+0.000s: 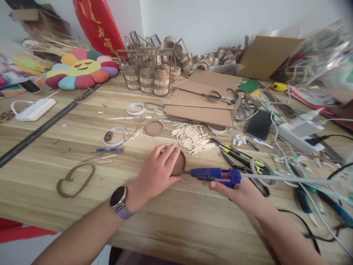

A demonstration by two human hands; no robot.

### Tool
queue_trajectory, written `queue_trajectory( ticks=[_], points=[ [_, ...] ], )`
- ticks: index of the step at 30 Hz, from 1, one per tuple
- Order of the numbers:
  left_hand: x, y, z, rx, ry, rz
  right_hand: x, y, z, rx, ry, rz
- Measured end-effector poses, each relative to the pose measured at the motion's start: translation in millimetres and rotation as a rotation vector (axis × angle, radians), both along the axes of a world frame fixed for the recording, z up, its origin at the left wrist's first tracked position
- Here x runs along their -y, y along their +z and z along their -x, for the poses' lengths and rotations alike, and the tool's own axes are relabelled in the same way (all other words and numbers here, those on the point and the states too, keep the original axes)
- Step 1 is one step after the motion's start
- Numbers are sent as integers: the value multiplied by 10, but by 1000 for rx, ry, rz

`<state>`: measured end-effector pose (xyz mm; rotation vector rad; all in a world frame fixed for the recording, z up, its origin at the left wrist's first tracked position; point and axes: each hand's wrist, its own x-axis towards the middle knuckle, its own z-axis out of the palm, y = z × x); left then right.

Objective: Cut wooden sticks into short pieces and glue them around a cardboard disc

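My left hand (154, 169), with a watch on the wrist, grips a round brown cardboard disc (179, 163) with a ridged rim on the table. Its fingers lie over the disc and hide the left part. My right hand (244, 193) is closed around a blue hot glue gun (215, 175), whose nozzle points left and meets the disc's right edge. A long clear glue stick (281, 178) sticks out of the gun's back. Beyond my hands are a pile of short wooden sticks (191, 139) and a second cardboard disc (154, 128).
Small lidded buckets (146, 79) stand at the back beside cardboard sheets (198, 114). To the right lie a utility knife (242, 158), pliers (303, 198), a phone (258, 124) and a power strip (300, 136) with cords. Tape rolls (115, 137) and a paper strip loop (75, 180) are left.
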<state>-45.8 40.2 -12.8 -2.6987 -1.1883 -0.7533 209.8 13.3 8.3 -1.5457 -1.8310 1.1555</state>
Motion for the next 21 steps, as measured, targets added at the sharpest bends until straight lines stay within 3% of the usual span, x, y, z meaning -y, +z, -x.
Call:
queue_trajectory(
  ticks=[21],
  points=[
    [45,-10,-44,-157,-47,18,35,9,27,185,92,-55]
  ],
)
